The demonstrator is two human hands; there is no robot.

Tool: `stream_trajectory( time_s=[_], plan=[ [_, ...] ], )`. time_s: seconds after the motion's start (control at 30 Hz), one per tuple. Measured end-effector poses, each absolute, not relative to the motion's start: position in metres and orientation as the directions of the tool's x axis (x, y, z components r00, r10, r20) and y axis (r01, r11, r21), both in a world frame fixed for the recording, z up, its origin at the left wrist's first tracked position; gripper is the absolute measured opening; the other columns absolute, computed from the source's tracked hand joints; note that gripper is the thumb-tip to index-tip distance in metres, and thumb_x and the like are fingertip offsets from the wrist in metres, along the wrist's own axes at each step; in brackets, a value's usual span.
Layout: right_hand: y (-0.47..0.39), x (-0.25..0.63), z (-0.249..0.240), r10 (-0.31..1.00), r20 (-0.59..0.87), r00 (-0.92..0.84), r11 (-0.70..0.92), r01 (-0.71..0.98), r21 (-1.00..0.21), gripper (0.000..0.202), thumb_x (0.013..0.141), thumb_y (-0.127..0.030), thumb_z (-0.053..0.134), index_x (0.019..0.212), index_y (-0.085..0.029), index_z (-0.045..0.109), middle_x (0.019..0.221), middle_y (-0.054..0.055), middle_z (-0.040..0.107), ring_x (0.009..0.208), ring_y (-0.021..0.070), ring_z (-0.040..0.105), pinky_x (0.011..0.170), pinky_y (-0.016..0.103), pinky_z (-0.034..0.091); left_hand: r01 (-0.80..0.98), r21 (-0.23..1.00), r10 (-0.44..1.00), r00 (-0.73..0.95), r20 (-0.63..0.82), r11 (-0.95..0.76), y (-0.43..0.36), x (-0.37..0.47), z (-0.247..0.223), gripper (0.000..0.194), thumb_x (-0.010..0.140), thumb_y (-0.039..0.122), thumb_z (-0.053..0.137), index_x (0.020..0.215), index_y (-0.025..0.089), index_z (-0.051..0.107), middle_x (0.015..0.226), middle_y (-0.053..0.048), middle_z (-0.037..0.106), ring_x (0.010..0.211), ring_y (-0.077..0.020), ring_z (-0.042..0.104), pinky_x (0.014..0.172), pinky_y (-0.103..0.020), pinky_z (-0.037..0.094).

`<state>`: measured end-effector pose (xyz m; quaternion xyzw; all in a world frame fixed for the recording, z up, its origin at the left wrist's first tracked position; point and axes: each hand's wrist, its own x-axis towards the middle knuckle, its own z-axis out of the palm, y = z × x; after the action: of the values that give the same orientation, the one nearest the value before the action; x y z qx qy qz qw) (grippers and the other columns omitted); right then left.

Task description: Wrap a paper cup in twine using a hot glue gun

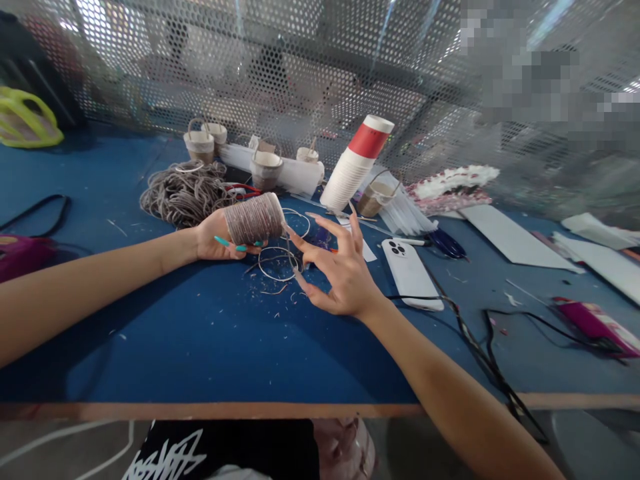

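My left hand (220, 235) is wrapped round a paper cup covered in grey-brown cord (254, 219). The cup lies on its side, its rim pointing right, above the blue table. Level with that rim, my right hand (340, 270) has its fingers spread, the index fingertip at or touching the rim's lower edge. A short strand seems to hang there, too fine to make out clearly. Below the cup, a thin white ring (278, 277) rests on the table, with a second ring (299, 212) behind it. A tangled pile of grey cord (185, 193) sits behind my left hand.
A leaning stack of paper cups (356, 163) stands at the back, near cord-covered cups with handles (267, 170). Red-handled pliers (245, 191) lie behind the cup. To the right are a white phone (411, 275), black cables (465, 327), a purple glue gun (595, 325) and white boards (515, 239).
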<state>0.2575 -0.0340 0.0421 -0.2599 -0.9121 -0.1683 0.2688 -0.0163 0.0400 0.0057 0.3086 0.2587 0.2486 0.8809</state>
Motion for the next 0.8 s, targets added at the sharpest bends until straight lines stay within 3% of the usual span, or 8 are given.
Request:
stream_trajectory(
  time_s=[0.2, 0.3, 0.37, 0.43, 0.53, 0.67, 0.8],
  plan=[
    [-0.031, 0.258, 0.042, 0.279, 0.585, -0.761, 0.820, 0.506, 0.267, 0.011, 0.085, -0.028, 0.056, 0.088, -0.025, 0.066, 0.093, 0.000, 0.076, 0.129, 0.0295, 0.055, 0.123, 0.064, 0.009, -0.289, 0.664, 0.591, 0.755, -0.285, 0.689, 0.034, -0.014, 0.014, 0.054, 0.096, 0.043, 0.025, 0.109, 0.005, 0.060, 0.083, -0.014, 0.072, 0.054, -0.0133, 0.061, 0.040, -0.015, 0.036],
    [-0.033, 0.257, 0.041, 0.219, 0.652, -0.726, 0.836, 0.484, 0.258, 0.007, 0.085, -0.025, 0.056, 0.082, -0.025, 0.062, 0.088, -0.002, 0.076, 0.109, 0.0243, 0.064, 0.121, 0.059, 0.021, -0.282, 0.644, 0.568, 0.770, -0.291, 0.712, 0.032, -0.016, 0.019, 0.053, 0.096, 0.040, 0.025, 0.116, 0.003, 0.057, 0.082, -0.014, 0.071, 0.057, -0.0139, 0.063, 0.042, -0.015, 0.038],
    [-0.035, 0.257, 0.041, 0.220, 0.689, -0.691, 0.830, 0.503, 0.240, 0.006, 0.085, -0.024, 0.055, 0.083, -0.025, 0.060, 0.097, -0.002, 0.077, 0.101, 0.0213, 0.065, 0.118, 0.055, 0.029, -0.282, 0.634, 0.560, 0.776, -0.291, 0.720, 0.032, -0.017, 0.020, 0.054, 0.097, 0.039, 0.024, 0.125, 0.002, 0.052, 0.086, -0.016, 0.071, 0.065, -0.0175, 0.068, 0.044, -0.016, 0.041],
    [-0.037, 0.255, 0.042, 0.254, 0.693, -0.675, 0.808, 0.542, 0.231, 0.005, 0.086, -0.026, 0.054, 0.087, -0.025, 0.058, 0.114, 0.001, 0.076, 0.108, 0.0220, 0.063, 0.117, 0.053, 0.032, -0.284, 0.637, 0.551, 0.790, -0.268, 0.717, 0.034, -0.019, 0.019, 0.054, 0.097, 0.039, 0.023, 0.127, 0.002, 0.050, 0.091, -0.017, 0.072, 0.072, -0.0208, 0.071, 0.046, -0.018, 0.046],
    [-0.037, 0.253, 0.042, 0.322, 0.640, -0.697, 0.780, 0.579, 0.238, 0.008, 0.087, -0.031, 0.054, 0.091, -0.026, 0.057, 0.132, 0.003, 0.068, 0.133, 0.0268, 0.049, 0.122, 0.058, 0.022, -0.270, 0.640, 0.493, 0.847, -0.198, 0.720, 0.038, -0.021, 0.016, 0.054, 0.098, 0.040, 0.020, 0.120, 0.005, 0.054, 0.095, -0.017, 0.073, 0.075, -0.0207, 0.072, 0.051, -0.020, 0.051],
    [-0.033, 0.252, 0.041, 0.373, 0.555, -0.743, 0.792, 0.567, 0.228, 0.012, 0.088, -0.034, 0.054, 0.094, -0.025, 0.059, 0.133, 0.002, 0.068, 0.146, 0.0315, 0.035, 0.124, 0.065, 0.006, -0.270, 0.604, 0.403, 0.910, -0.094, 0.750, 0.042, -0.023, 0.009, 0.057, 0.097, 0.040, 0.021, 0.117, 0.003, 0.059, 0.098, -0.016, 0.073, 0.073, -0.0168, 0.070, 0.053, -0.019, 0.053],
    [-0.032, 0.253, 0.041, 0.393, 0.509, -0.765, 0.801, 0.557, 0.219, 0.016, 0.086, -0.033, 0.056, 0.098, -0.024, 0.063, 0.128, 0.003, 0.071, 0.149, 0.0344, 0.031, 0.122, 0.069, 0.001, -0.259, 0.571, 0.372, 0.924, -0.090, 0.779, 0.040, -0.021, 0.008, 0.055, 0.098, 0.037, 0.022, 0.115, 0.001, 0.060, 0.096, -0.016, 0.071, 0.065, -0.0118, 0.064, 0.047, -0.014, 0.046]
  ],
)
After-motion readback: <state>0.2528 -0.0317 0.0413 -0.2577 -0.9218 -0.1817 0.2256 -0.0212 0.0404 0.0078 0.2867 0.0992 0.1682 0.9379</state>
